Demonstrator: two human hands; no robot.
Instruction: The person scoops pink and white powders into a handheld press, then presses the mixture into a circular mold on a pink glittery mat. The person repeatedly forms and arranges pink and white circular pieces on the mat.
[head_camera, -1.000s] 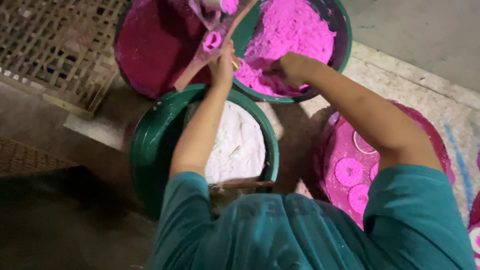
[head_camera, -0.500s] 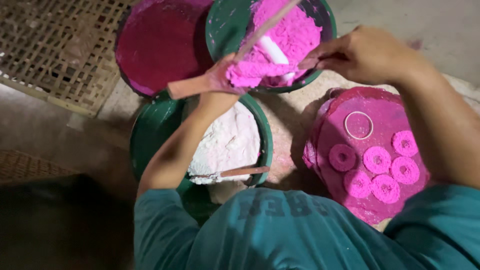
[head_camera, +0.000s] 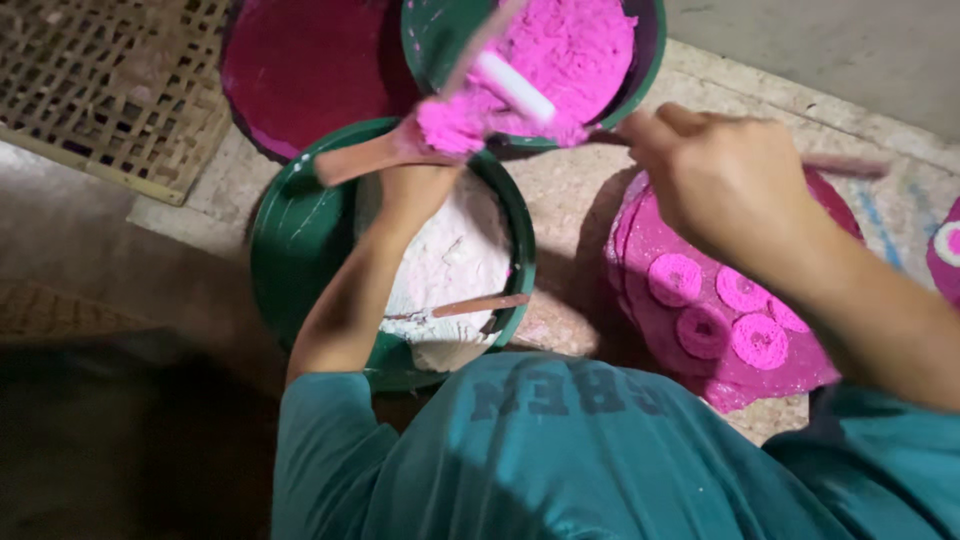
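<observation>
Left grip (head_camera: 420, 185) closed on a wooden mould (head_camera: 400, 145) heaped with pink powder; right grip (head_camera: 720, 175) pinching a thin stick (head_camera: 845, 165). Filling step; levelling judged next, over the powder basin (head_camera: 640, 80).

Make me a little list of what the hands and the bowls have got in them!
left hand: holds a wooden paddle heaped with pink powder
right hand: grips a thin stick
top bowl: pink powder, white tube above it
near bowl: white powder and a wooden stick
pink tray: round pink rings
</observation>
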